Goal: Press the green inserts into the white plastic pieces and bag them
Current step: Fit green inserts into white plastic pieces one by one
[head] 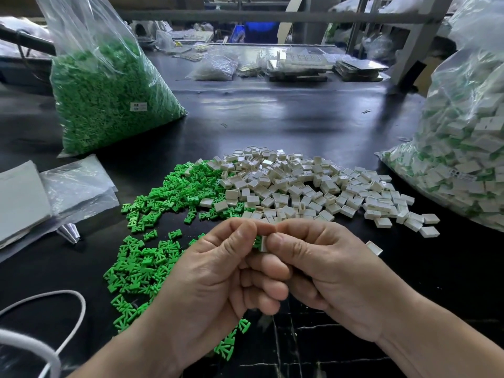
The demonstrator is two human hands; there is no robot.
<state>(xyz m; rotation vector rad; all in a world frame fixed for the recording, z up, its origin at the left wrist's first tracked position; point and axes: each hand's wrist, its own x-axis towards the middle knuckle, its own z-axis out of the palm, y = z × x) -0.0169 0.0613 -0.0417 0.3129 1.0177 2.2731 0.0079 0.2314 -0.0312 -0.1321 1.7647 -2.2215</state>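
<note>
Pinching grips meet fingertip to fingertip: left hand (218, 271) on green insert (257, 241), right hand (324, 271) on white piece (263, 245).

The black table (286, 113) bears a spread of green inserts (152, 241) near left, touching a heap of white pieces (300, 184) at centre; a green bag (109, 99) stands far left, a mixed bag (463, 165) right, flat bags (76, 186) left, a cable (71, 317) near left
</note>
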